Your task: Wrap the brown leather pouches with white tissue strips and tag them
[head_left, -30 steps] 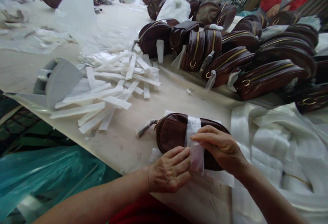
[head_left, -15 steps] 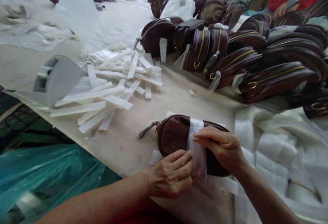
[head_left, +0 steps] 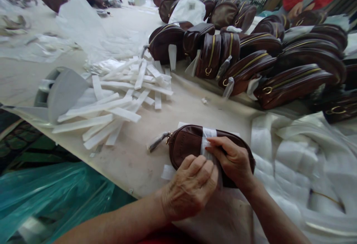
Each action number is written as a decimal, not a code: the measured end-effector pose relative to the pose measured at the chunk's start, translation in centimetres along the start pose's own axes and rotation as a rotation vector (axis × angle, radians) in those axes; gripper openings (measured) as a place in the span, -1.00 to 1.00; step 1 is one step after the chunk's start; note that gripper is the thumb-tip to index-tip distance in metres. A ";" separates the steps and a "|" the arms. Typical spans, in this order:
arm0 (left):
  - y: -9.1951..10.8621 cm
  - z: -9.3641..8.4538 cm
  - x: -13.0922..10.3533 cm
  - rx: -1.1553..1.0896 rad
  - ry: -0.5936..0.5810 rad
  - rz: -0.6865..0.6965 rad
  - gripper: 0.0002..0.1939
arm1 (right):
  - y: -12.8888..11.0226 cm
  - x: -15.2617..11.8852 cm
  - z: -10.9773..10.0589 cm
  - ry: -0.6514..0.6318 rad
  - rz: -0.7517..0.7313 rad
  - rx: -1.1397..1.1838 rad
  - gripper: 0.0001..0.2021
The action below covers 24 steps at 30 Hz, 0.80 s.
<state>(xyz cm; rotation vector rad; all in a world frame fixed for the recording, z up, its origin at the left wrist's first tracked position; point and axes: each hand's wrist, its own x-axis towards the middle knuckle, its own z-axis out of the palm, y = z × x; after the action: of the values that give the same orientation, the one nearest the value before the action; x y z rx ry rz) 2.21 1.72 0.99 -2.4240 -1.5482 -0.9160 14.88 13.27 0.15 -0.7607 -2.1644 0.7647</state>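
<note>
A dark brown leather pouch [head_left: 185, 143] lies on the table before me, with a white wrapping strip [head_left: 208, 134] across its middle. My right hand [head_left: 232, 158] pinches the strip between thumb and fingers on top of the pouch. Just below and to the left, my left hand [head_left: 192, 184] is closed at the strip's lower part, its fingertips hidden from view. From the pouch's left end sticks out a zipper pull [head_left: 158, 141] in clear wrapping. White foam pieces [head_left: 168, 172] show from under the pouch.
Loose white foam strips [head_left: 111, 106] are heaped left of centre beside a grey tape dispenser [head_left: 60, 93]. Brown zipped bags [head_left: 231, 47] crowd the back right. White foam sheets [head_left: 292, 162] lie at right, teal plastic [head_left: 55, 195] at lower left. Other people work across the table.
My left hand has moved up and right, and now covers most of the strip's loose lower end. My right hand keeps its pinch on the strip. The view has shifted slightly.
</note>
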 end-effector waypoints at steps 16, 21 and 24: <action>-0.3 1.5 -0.8 0.138 -0.069 0.089 -0.77 | 0.3 0.2 -0.5 0.122 0.280 0.071 -0.82; -0.3 1.7 -0.9 0.152 -0.053 0.103 -0.81 | 0.0 0.1 -1.2 -0.030 0.162 -0.041 -0.84; -0.3 1.7 -0.9 0.148 -0.058 0.099 -0.81 | 0.1 0.3 -0.8 -0.085 0.147 -0.132 -0.87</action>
<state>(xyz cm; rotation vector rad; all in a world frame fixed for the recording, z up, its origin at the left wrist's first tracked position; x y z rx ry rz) 2.36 1.86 -0.92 -2.4170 -1.4441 -0.6941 15.35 13.79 0.64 -0.9801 -2.2712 0.7457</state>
